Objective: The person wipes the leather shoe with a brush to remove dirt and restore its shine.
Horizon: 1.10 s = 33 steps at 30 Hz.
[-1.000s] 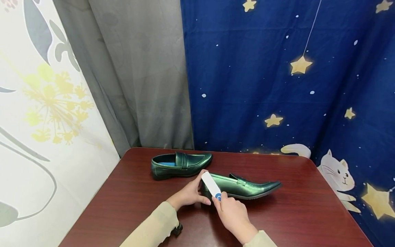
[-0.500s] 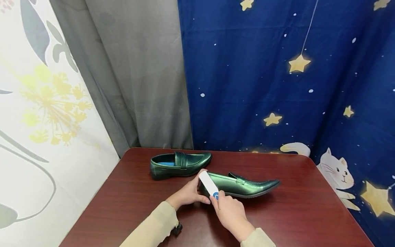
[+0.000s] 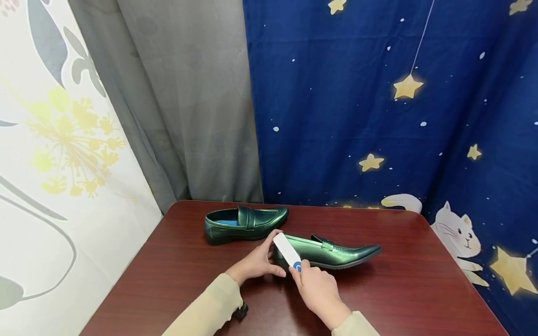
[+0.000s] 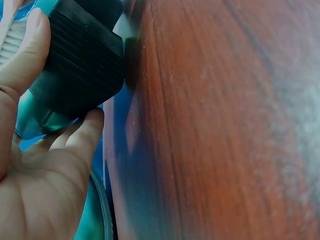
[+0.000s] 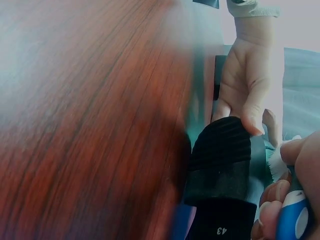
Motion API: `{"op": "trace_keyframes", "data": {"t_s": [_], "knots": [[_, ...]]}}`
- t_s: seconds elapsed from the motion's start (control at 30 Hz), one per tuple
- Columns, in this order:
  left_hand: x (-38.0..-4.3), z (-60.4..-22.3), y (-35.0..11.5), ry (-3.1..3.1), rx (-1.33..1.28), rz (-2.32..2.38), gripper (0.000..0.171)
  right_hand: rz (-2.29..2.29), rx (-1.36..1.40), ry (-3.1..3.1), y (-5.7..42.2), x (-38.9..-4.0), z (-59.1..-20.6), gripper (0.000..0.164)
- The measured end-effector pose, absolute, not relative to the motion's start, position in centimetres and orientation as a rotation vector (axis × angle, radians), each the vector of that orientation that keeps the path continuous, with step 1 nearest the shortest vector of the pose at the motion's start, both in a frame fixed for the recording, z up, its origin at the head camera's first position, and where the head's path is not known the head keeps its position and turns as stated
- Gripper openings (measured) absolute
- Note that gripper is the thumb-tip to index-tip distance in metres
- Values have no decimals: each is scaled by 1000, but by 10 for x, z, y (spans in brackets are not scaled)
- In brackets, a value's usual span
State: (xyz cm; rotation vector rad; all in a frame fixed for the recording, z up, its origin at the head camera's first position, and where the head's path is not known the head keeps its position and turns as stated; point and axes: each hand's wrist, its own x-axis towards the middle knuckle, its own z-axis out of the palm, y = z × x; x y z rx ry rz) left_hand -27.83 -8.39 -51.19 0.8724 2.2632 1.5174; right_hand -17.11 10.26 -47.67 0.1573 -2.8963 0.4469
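A shiny green loafer [image 3: 340, 255], tilted with its toe to the right, is held at the heel by my left hand [image 3: 253, 265]. Fingers and thumb lie around the heel, whose black ribbed sole [image 4: 82, 57] shows in the left wrist view. My right hand [image 3: 318, 288] grips a white-and-blue brush [image 3: 287, 249] by its handle. White bristles [image 5: 278, 162] are by the shoe's side near the heel in the right wrist view. The sole [image 5: 222, 220] there bears the mark 43. Its matching green loafer [image 3: 265, 224] stands upright behind, with a blue insole.
Both shoes are at a reddish-brown wooden table [image 3: 168, 289]. Behind its far edge hang a grey curtain [image 3: 201, 102] and a blue star-patterned curtain [image 3: 328, 102]. A white floral-patterned curtain [image 3: 84, 242] borders the left. A small black object [image 3: 241, 311] sits under the left cuff.
The right hand and brush shift slightly left along the heel side, then back right. The left hand keeps its hold, and the rear loafer stays put.
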Motion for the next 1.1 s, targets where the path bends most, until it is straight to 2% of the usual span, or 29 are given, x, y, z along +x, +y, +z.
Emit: {"op": "trace_keyframes", "data": {"t_s": [1.1], "knots": [[-279,-514,-82,2175,840,1567,106,482,109,-2879,134,-162,-483,43]]}}
